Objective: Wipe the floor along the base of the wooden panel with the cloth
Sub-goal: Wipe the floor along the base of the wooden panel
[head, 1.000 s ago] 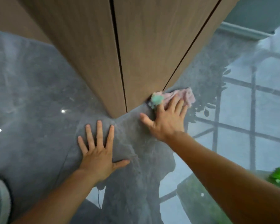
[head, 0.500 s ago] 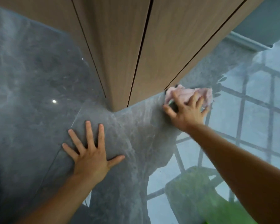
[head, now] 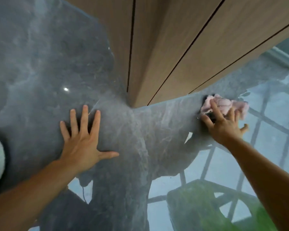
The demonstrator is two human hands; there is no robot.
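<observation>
Pressing the bunched pink cloth against the glossy grey floor just beside the wooden panel, the right hand is risking skipping the seam, while the left hand, fingers splayed and holding nothing, is bracing where it could slip.

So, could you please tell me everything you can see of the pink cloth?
The crumpled pale pink cloth looks soft and fluffy, like terry or microfibre. It lies bunched on the glossy grey marble-look floor, at the base of the light brown wooden panel, to the right of its corner. The right hand presses on it with spread fingers, covering its near edge. Its far and right edges stay uncovered.
</observation>
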